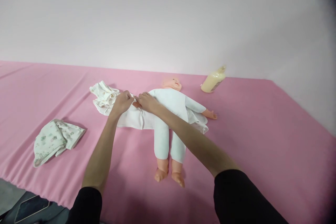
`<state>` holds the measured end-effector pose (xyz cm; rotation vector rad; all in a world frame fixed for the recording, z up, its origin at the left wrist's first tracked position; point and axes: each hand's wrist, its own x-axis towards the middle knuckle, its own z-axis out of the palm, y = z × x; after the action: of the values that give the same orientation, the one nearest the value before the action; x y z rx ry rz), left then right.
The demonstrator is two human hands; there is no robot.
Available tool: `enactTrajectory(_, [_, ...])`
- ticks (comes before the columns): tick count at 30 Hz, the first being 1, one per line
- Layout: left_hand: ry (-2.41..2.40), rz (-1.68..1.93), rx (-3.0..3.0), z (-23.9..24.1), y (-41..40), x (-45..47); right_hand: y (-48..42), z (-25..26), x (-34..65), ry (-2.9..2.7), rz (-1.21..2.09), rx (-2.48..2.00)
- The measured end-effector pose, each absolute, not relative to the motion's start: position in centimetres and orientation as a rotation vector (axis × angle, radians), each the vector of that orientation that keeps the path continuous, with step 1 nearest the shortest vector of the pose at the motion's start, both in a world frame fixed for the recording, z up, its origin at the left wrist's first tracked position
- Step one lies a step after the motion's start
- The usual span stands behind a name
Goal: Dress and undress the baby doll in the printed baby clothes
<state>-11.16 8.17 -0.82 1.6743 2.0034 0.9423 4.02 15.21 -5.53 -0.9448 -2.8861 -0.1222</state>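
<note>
A baby doll [172, 112] in a pale bodysuit lies on its back on the pink-covered table [262, 140], head toward the wall. A white printed garment [105, 98] is spread under it and out to the left. My left hand [123, 102] is closed, pinching the garment's sleeve at the doll's left-side arm. My right hand [146, 101] reaches across the doll, fingers closed at the same spot on the doll's hand and the sleeve. The doll's own hand there is mostly hidden.
A folded printed cloth [56, 140] lies at the left near the table's front edge. A cream-coloured bottle [214, 79] lies on its side beyond the doll's head, by the pale wall. A dark object shows on the floor at bottom left.
</note>
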Motion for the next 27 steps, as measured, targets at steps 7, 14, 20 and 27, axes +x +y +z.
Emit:
enactTrajectory(7, [2.024,1.111,1.533,-0.8,8.7,-11.8,15.3,-5.7,4.4,-2.863,-0.123,-0.920])
enactTrajectory(14, [2.043,0.554,1.674,-1.2,8.9,-12.9,15.6,-6.4,4.0,-2.821,-0.120,-0.905])
enactTrajectory(20, [2.184,0.483,1.869,-3.0,9.9,-12.9,16.3,-5.4,4.8,-2.818,-0.135,-1.029])
enactTrajectory(27, [2.287,0.689,1.886,-2.7,11.3,-9.4,17.2,-5.1,4.8,-2.862,-0.056,-1.045])
